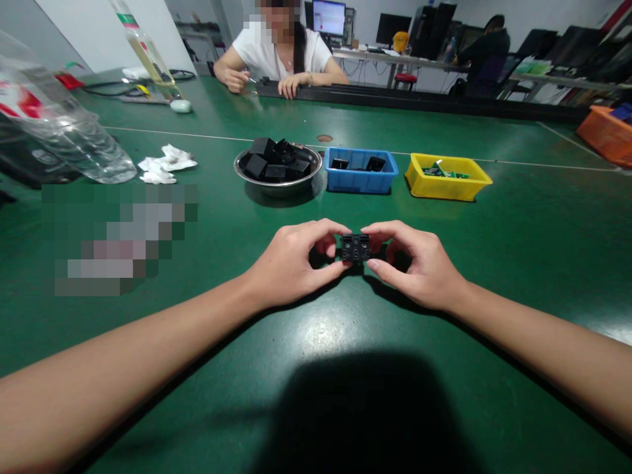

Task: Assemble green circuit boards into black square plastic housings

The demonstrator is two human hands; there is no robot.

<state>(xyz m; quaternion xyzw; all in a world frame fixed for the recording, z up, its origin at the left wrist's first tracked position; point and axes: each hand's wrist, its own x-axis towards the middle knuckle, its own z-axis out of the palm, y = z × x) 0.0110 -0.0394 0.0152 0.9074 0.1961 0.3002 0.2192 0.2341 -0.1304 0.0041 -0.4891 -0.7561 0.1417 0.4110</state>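
A small black plastic part point(356, 248) with slots and round holes on its face is held between my two hands, just above the green tabletop point(316, 316). My left hand point(306, 257) pinches its left side with thumb and fingers. On the opposite side, my right hand point(415, 260) grips it the same way. Beyond my hands stand a metal bowl point(279, 189) heaped with black plastic housings point(264, 148), a blue bin point(360, 182) with a few black pieces, and a yellow bin point(444, 189) holding green circuit boards point(439, 171).
At the left are a large clear bottle point(74, 131), crumpled tissue point(168, 161) and a blurred-out patch. Farther back stands a tall bottle point(148, 52). Across the table sits a person point(281, 52) behind a long black bar point(395, 99). An orange bin point(602, 138) is at the far right.
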